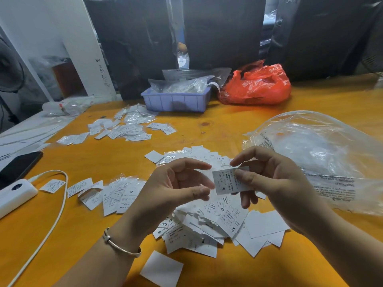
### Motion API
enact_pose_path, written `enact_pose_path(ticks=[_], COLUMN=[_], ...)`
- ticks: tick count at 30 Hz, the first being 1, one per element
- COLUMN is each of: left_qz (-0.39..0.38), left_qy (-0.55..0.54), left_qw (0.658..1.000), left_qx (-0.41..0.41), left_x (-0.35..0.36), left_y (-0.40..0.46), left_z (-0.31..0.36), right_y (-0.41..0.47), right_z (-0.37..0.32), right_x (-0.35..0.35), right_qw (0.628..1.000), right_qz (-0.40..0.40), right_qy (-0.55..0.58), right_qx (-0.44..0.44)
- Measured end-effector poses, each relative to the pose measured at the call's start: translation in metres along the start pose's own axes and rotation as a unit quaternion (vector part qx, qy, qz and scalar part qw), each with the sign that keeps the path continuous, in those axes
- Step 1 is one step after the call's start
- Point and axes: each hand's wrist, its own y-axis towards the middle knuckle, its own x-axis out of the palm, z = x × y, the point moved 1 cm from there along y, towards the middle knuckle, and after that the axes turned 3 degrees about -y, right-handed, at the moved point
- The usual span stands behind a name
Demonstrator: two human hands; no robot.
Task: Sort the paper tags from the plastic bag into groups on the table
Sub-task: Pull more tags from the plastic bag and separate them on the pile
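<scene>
Orange wooden counter (217,125) under dim light, backed by dark plastic sheeting. Right hand (275,183) raised over the middle, thumb and curled fingers pinching one white paper tag (228,182) marked with an S, held face up above the heap. Left hand (178,187) just beside it, fingers loosely bent and spread, grasping nothing, fingertips near the tag's left edge but apart from it; thin bangle (121,245) round that wrist. Directly beneath both hands, a loose heap of tags (207,226), many blank side up, some showing S or XS. To the left of the heap, a smaller group of tags (116,194), some in clear sleeves, one marked M. Farther back on the left, another scattered group (124,129). Single blank tag (161,268) lying alone near the front edge. Large clear plastic bag (323,154) with printed warning text lying crumpled on the right, just beside the heap. At the back, a pale blue bin (176,100) holding clear packets, and next to it a red plastic bag (257,85). Far left: white power bank (14,195) with a white cable (60,206) looping forward, and a black phone (19,165) behind it.
</scene>
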Motion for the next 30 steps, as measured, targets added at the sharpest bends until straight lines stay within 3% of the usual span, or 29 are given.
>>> enact_pose_path(ticks=[20, 22, 26, 30], left_qz=[-0.04, -0.033, 0.027, 0.04], left_qy=[0.019, 0.022, -0.009, -0.002], left_qw=[0.998, 0.998, 0.999, 0.999], left_qx=[-0.046, -0.037, -0.023, -0.031], left_x=[0.009, 0.011, 0.008, 0.007], left_y=[-0.001, 0.0, 0.001, 0.002], left_z=[-0.003, -0.004, -0.003, -0.003], right_y=[-0.006, -0.006, -0.002, -0.004], right_z=[0.004, 0.003, 0.0, -0.001], right_x=[0.013, 0.014, 0.004, 0.004], right_qw=[0.957, 0.961, 0.988, 0.989], right_qz=[-0.097, -0.073, 0.033, 0.052], right_qy=[-0.27, -0.261, -0.137, -0.129], right_qx=[-0.048, -0.057, -0.055, -0.05])
